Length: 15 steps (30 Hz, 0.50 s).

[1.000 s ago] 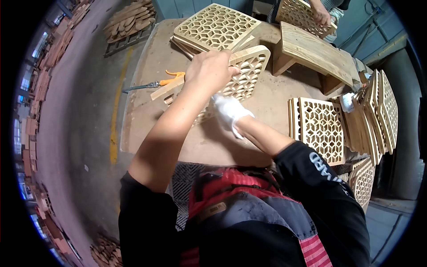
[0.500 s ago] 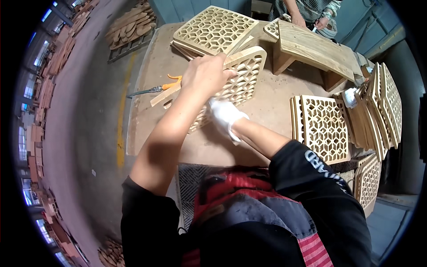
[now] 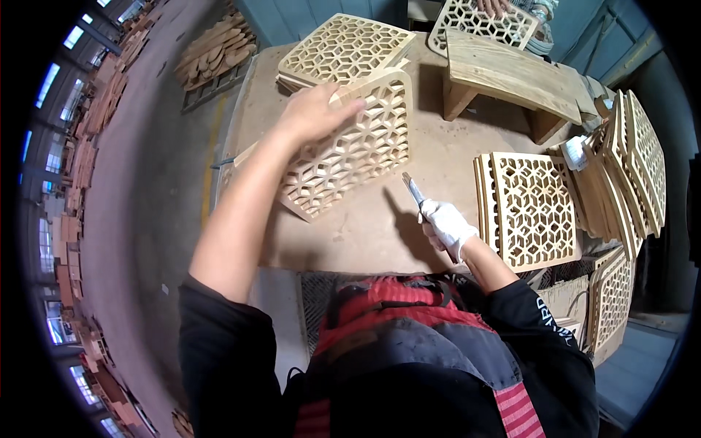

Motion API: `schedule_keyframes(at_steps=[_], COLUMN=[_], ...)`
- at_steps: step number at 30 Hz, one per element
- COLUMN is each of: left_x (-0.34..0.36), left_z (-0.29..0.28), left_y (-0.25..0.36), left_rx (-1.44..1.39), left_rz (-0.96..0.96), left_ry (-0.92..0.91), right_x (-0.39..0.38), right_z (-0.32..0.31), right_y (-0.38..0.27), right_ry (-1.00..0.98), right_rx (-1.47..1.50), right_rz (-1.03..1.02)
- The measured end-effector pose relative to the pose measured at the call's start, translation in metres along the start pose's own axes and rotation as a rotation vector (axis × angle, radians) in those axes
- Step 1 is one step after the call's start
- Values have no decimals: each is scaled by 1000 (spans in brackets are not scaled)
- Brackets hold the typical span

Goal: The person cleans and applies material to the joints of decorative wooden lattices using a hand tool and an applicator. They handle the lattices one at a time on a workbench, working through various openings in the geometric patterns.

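Observation:
My bare left hand [image 3: 315, 117] grips a pale wooden lattice panel [image 3: 365, 139] by its upper edge, thumb across the face. The panel stands tilted on the table, its lower corner toward me. To the right of it, my white-gloved right hand [image 3: 447, 225] is closed round a slim metal hand tool [image 3: 415, 188], whose narrow tip points up and left, apart from the panel. The tool's exact kind is unclear. Behind the panel lies a stack of similar lattice panels [image 3: 347, 51].
A low wooden bench [image 3: 511, 77] stands on the table [image 3: 350, 244] at the back. Across from me, another person's hand [image 3: 493, 6] rests on a lattice panel [image 3: 478, 25]. More panels [image 3: 533, 212] stand at the right, beside a leaning stack [image 3: 635, 160]. Wooden pieces [image 3: 219, 44] fill a pallet at the far left.
My right hand has drawn away from the panel to the right and nearer me, bringing the tool into view. The held panel has turned and shifted left. The other person now handles a panel.

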<state>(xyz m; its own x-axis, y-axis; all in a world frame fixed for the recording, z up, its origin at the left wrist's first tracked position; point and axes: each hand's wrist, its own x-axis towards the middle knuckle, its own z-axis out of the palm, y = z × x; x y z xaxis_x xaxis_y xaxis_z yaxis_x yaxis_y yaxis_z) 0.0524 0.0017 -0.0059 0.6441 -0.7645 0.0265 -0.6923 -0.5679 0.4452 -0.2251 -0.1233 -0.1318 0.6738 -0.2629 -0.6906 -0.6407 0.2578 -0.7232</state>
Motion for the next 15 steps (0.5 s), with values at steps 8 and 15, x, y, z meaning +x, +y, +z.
schedule_keyframes(at_steps=[8, 15], left_x=[-14, -62], left_z=[-49, -54], left_y=[-2, -36], left_rx=[-476, -255], left_rz=[-330, -197], left_ry=[-392, -307], right_x=[-7, -12], right_z=[8, 32], right_y=[-18, -19], right_ry=[-30, -266], right_rx=[-29, -242], right_rz=[-19, -114])
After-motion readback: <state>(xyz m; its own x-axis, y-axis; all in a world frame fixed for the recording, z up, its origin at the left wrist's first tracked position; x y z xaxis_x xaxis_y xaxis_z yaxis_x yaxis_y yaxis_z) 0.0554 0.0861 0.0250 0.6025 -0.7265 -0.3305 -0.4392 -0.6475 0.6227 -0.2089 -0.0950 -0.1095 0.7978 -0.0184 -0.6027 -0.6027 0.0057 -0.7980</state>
